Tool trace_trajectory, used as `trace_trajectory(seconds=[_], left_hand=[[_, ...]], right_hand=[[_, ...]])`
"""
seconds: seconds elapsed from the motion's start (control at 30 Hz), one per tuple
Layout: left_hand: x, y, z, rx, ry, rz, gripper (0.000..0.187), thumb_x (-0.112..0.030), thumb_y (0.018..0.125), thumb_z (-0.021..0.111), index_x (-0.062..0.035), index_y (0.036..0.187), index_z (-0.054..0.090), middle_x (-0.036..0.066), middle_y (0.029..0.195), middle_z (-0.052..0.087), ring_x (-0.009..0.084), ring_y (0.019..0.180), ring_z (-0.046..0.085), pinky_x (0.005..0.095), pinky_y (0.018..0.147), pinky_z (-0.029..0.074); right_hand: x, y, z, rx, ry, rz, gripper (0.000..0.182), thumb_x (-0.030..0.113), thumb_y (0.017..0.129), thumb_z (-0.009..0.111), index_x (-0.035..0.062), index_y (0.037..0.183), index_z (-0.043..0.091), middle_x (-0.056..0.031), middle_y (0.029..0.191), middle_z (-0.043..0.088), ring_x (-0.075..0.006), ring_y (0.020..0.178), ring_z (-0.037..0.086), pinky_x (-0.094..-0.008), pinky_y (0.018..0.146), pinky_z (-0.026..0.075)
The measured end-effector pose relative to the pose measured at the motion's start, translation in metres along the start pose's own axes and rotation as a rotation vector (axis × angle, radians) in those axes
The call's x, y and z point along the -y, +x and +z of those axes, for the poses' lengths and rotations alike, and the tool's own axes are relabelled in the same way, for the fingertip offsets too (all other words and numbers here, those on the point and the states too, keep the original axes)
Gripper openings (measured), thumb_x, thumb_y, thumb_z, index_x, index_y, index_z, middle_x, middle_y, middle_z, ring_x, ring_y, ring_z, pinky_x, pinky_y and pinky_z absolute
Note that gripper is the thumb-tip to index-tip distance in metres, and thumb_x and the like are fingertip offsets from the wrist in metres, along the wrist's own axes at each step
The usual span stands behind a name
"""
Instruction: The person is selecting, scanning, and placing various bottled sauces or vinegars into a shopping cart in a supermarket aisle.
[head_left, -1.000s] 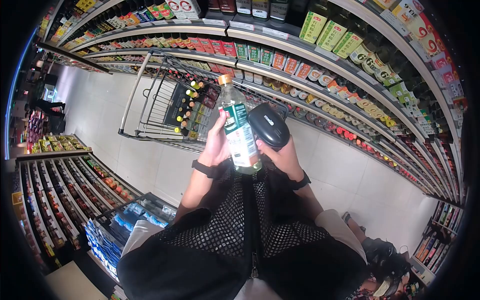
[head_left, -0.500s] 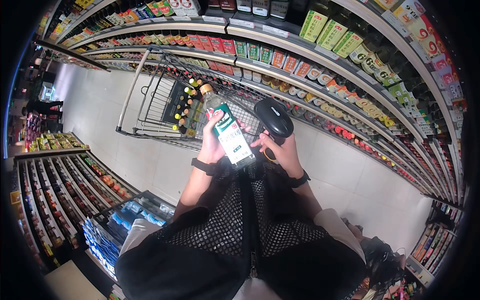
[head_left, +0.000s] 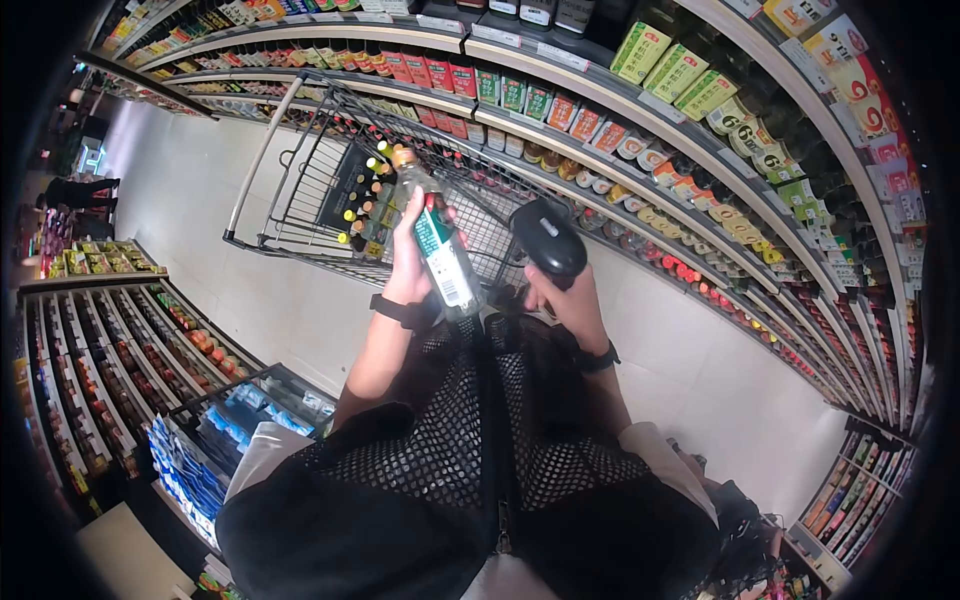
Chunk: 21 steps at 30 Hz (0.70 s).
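Note:
My left hand [head_left: 408,250] is wrapped round a clear bottle [head_left: 452,272] with an orange-gold cap and a green and white label. The bottle leans, cap up and to the left, and its barcode side faces me. In my right hand [head_left: 572,305] is a black handheld barcode scanner [head_left: 548,240], its rounded head pointing up beside the bottle. The scanner and bottle are apart. Part of the scanner's handle is hidden by my fingers.
A wire shopping cart [head_left: 290,215] with several bottles [head_left: 372,215] inside stands just ahead. Long shelves [head_left: 640,165] of bottles and boxes curve past it. Another display rack [head_left: 100,360] and blue packages [head_left: 190,480] are on the left. A person [head_left: 80,192] is in the distance.
The bottle has turned in my left hand, from its front label to the barcode side. My right fingers, earlier close to the bottle, have drawn back with the scanner.

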<state>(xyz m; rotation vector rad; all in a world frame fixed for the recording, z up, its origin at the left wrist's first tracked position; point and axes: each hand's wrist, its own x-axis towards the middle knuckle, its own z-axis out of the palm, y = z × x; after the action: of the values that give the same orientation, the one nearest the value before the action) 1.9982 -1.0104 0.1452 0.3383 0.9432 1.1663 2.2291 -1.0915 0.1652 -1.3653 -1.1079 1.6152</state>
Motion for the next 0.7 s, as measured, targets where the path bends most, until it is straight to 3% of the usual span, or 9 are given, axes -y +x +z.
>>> trace_trajectory(seconds=[0.07,0.1,0.2,0.27,0.33,0.37,0.7], left_hand=[[-0.002,0.009,-0.009,-0.149,0.247,0.209,0.029,-0.041,0.092,0.063,-0.0139,0.091,0.052,0.003,0.077,0.058,0.0159,0.059,0.06,0.0304,0.051,0.052],[-0.002,0.007,-0.012,-0.149,0.247,0.209,0.029,-0.041,0.092,0.063,-0.0139,0.091,0.052,0.003,0.077,0.058,0.0159,0.059,0.06,0.0304,0.051,0.052],[-0.004,0.011,-0.016,-0.211,0.295,0.316,0.029,-0.032,0.089,0.068,-0.0117,0.099,0.049,0.003,0.078,0.056,0.0122,0.057,0.058,0.0285,0.051,0.052],[0.0,0.019,-0.027,-0.22,0.335,0.377,0.033,-0.033,0.088,0.069,-0.0109,0.1,0.048,0.003,0.078,0.056,0.0126,0.057,0.057,0.028,0.051,0.052],[0.0,0.019,-0.031,-0.235,0.33,0.382,0.034,-0.034,0.088,0.07,-0.0108,0.101,0.048,0.003,0.078,0.055,0.0132,0.055,0.057,0.0285,0.051,0.052],[0.0,0.023,-0.026,-0.223,0.313,0.382,0.034,-0.034,0.088,0.07,-0.011,0.1,0.048,0.003,0.077,0.055,0.0132,0.055,0.057,0.0287,0.051,0.052],[-0.002,0.014,-0.024,-0.227,0.35,0.326,0.034,-0.037,0.09,0.066,-0.0127,0.105,0.048,0.002,0.081,0.054,0.0139,0.064,0.059,0.0309,0.056,0.054]], right_hand=[[0.004,-0.001,0.002,0.119,-0.363,-0.393,0.026,0.009,0.075,0.072,-0.005,0.095,0.066,-0.0181,0.082,0.07,-0.0279,0.075,0.07,-0.0324,0.067,0.053],[0.008,-0.002,0.003,0.141,-0.339,-0.342,0.037,0.009,0.068,0.071,-0.0044,0.101,0.065,-0.0213,0.085,0.068,-0.0354,0.079,0.068,-0.0361,0.072,0.053],[0.013,-0.006,0.009,0.273,-0.531,-0.338,0.04,0.012,0.069,0.07,0.001,0.108,0.065,-0.0203,0.082,0.067,-0.0374,0.076,0.065,-0.0398,0.067,0.052],[0.012,-0.006,0.012,0.218,-0.602,-0.441,0.038,0.014,0.07,0.068,0.0048,0.107,0.064,-0.0201,0.08,0.066,-0.0386,0.076,0.064,-0.0427,0.071,0.052],[0.003,-0.002,0.01,0.261,-0.639,-0.402,0.04,0.014,0.07,0.068,0.0047,0.109,0.064,-0.0201,0.081,0.066,-0.0391,0.077,0.064,-0.0434,0.073,0.052],[0.008,0.001,0.007,0.379,-0.635,-0.367,0.042,0.013,0.07,0.068,0.0043,0.11,0.064,-0.02,0.083,0.067,-0.0386,0.078,0.064,-0.0431,0.073,0.052],[0.007,-0.004,0.011,0.313,-0.515,-0.436,0.042,0.01,0.069,0.067,0.001,0.11,0.063,-0.0213,0.084,0.067,-0.0382,0.079,0.065,-0.0409,0.072,0.052]])
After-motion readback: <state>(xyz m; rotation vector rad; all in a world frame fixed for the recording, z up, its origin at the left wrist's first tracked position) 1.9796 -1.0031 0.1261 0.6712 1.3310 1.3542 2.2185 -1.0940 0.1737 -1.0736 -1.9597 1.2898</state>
